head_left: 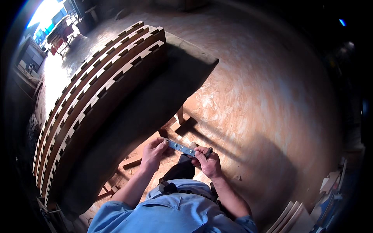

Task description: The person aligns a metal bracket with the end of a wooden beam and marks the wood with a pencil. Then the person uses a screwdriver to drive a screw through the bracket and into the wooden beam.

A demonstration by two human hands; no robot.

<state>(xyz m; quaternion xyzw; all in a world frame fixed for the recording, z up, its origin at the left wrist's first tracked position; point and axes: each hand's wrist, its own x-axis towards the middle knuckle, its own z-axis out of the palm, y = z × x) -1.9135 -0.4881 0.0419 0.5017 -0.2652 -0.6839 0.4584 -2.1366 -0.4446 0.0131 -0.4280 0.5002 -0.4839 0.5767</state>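
"Head view, largest first: what am I looking at?"

"My feed shows the dark worktop (149, 97), running from upper middle to lower left. Along its left side the notched boards (110, 84) stand on edge, notches up, I'd guess so every cut edge stays exposed."

"And the grips?"

"The left hand (154, 153) pinches one end of a flat strip (180, 147), the right hand (208, 164) the other. The strip is in the air, just right of the worktop; holding both ends probably steadies it and leaves its spotted face uncovered. A dark stick (210, 152) sits in the right grip too, perhaps tucked there to free the thumb."

"What can't you make out?"

"The worktop's lower-left end sinks into shadow, as do the boards' lower faces. Fingers hide the strip's ends and part of the stick. Whether those spots are holes or fasteners, I can't tell."
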